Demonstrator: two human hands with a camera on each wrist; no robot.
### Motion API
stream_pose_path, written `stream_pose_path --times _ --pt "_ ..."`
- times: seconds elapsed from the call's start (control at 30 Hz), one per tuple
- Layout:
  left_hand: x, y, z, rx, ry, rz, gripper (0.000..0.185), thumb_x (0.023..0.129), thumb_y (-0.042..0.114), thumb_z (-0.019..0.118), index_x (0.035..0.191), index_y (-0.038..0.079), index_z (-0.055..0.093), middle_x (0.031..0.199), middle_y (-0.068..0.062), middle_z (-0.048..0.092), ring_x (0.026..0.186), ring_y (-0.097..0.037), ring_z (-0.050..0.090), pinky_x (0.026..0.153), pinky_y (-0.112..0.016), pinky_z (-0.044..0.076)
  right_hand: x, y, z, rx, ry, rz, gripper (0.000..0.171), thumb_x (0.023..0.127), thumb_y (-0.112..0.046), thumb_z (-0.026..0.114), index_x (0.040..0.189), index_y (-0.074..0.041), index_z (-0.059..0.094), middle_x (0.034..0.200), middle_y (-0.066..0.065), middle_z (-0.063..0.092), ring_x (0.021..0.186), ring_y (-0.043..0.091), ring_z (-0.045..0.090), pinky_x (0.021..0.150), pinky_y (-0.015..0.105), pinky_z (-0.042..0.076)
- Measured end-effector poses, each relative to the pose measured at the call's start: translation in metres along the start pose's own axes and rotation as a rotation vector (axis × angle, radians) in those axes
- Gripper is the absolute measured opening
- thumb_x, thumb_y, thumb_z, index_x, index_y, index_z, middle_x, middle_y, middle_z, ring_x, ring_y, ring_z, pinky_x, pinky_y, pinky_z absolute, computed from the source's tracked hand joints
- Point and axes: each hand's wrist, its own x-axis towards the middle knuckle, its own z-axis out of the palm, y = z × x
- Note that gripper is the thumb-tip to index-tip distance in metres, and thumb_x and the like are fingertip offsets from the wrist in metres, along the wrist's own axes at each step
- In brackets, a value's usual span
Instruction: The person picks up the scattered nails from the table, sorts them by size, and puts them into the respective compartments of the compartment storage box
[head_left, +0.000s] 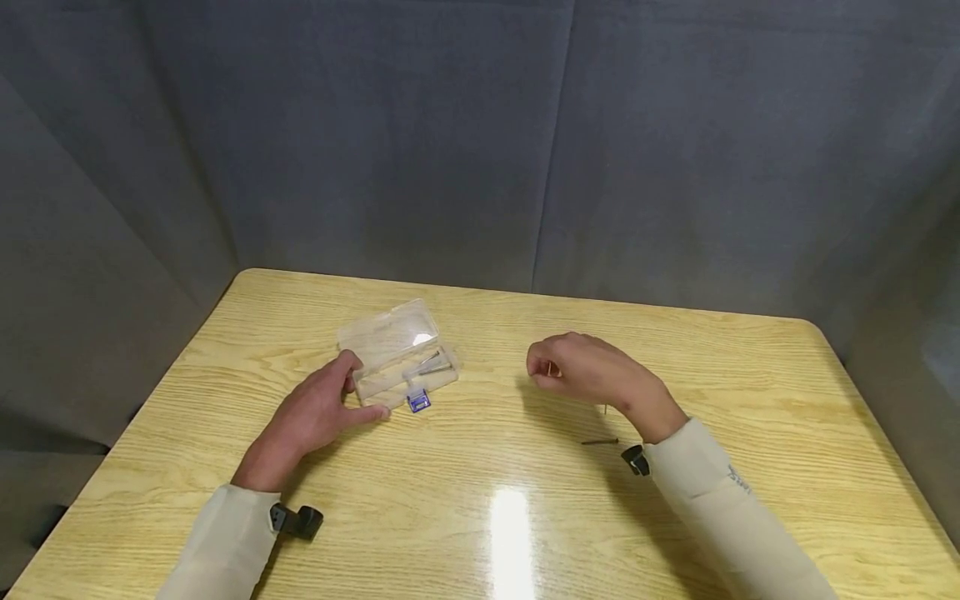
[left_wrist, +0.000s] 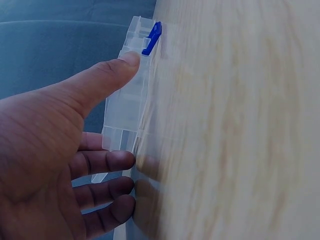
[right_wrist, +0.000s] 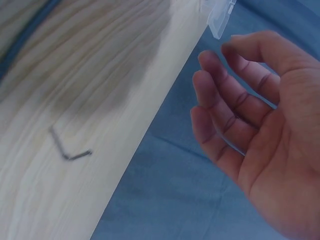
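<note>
A clear plastic box point(head_left: 405, 379) lies on the table with its lid point(head_left: 390, 333) swung back and a blue latch point(head_left: 417, 401) at its front. Inside are a few thin metal fasteners point(head_left: 433, 368), screws or nails. My left hand point(head_left: 318, 404) grips the left end of the box, thumb point(left_wrist: 107, 75) along the front wall and fingers at the end. My right hand point(head_left: 581, 367) hovers over the table right of the box, fingers loosely curled; I see nothing between them. Near its wrist lies a dark screw or nail point(head_left: 600, 442), with another point(head_left: 606, 409) partly hidden.
The pale wooden table point(head_left: 450, 483) has rounded far corners. Grey-blue curtains point(head_left: 375, 150) hang behind it and at both sides. A black band with a small device point(head_left: 296, 521) is on the left wrist, and another point(head_left: 636, 460) on the right.
</note>
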Motion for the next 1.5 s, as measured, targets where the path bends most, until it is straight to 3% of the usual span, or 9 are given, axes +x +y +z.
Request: stream_pose_path --times 0.43,1.1,1.33,1.5 --pt "0.0 -0.001 0.003 -0.002 0.002 0.0 0.057 0.083 0.042 0.087 0.11 0.01 0.049 0.087 -0.005 0.051 0.075 -0.022 0.048 0.063 -0.037 0.037 -0.03 0.013 0.001 -0.021 0.0 0.023 0.02 0.099 -0.009 0.068 0.083 -0.02 0.063 0.076 -0.013 0.052 0.067 0.006 0.045 0.063 0.031 0.039" --pt "0.0 -0.002 0.002 0.017 0.002 0.005 0.058 0.082 0.041 0.088 0.112 0.009 0.049 0.089 -0.006 0.051 0.076 -0.023 0.049 0.064 -0.037 0.038 -0.066 0.022 0.004 -0.078 0.086 0.055 0.009 0.096 -0.004 0.066 0.097 -0.011 0.071 0.078 -0.011 0.059 0.066 0.005 0.051 0.064 0.031 0.047" --pt "0.0 -0.001 0.0 0.012 -0.002 0.005 0.059 0.082 0.041 0.088 0.113 0.009 0.049 0.09 -0.006 0.052 0.076 -0.023 0.049 0.063 -0.037 0.038 -0.08 0.023 0.006 -0.056 0.052 0.072 0.013 0.098 -0.003 0.065 0.099 -0.014 0.071 0.086 -0.013 0.062 0.073 0.004 0.054 0.067 0.031 0.048" --pt "0.0 -0.001 0.0 0.01 -0.004 0.005 0.059 0.082 0.041 0.088 0.113 0.008 0.049 0.089 -0.006 0.052 0.075 -0.023 0.049 0.062 -0.037 0.038 -0.087 0.023 0.009 -0.028 0.007 0.115 0.013 0.096 -0.006 0.072 0.102 -0.017 0.073 0.092 -0.012 0.065 0.079 0.005 0.058 0.07 0.033 0.051"
